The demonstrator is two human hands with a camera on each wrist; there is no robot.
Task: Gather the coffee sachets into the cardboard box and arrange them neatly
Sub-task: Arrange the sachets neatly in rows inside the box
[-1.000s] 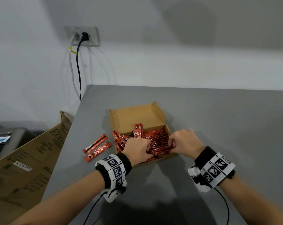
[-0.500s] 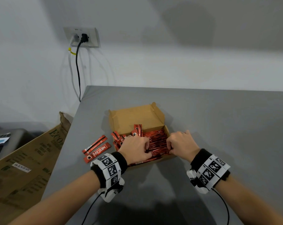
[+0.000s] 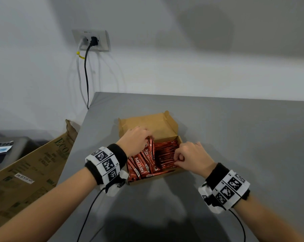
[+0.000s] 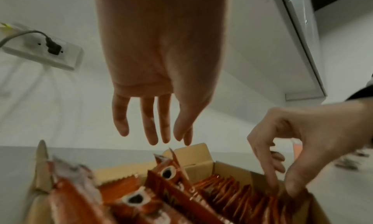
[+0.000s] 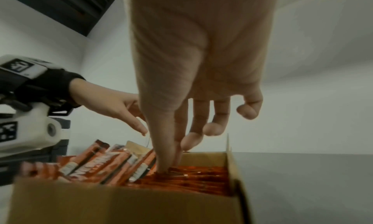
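An open cardboard box [image 3: 147,123] stands on the grey table [image 3: 243,137]. Its right part holds a tight row of red coffee sachets [image 3: 165,152] on edge. On the left, several sachets [image 3: 144,163] lean loosely, their tops sticking up. My left hand [image 3: 147,136] hovers over those leaning tops; in the left wrist view its fingers [image 4: 153,128] hang straight and hold nothing. My right hand [image 3: 180,158] is at the row's near right end, thumb and forefinger [image 5: 167,155] pushed down among the sachets and pinching them. My left wrist covers the table left of the box.
A large brown carton [image 3: 25,172] leans beside the table's left edge. A wall socket [image 3: 91,41] with two cables hangs behind the table's far left corner. A dark device [image 3: 16,147] sits at far left. Wrist-camera cables trail toward the near edge.
My left hand has lifted off the near sachets, moved to the box's far left and opened. My right hand stays at the row's right end. Two loose sachets left of the box are now out of sight.
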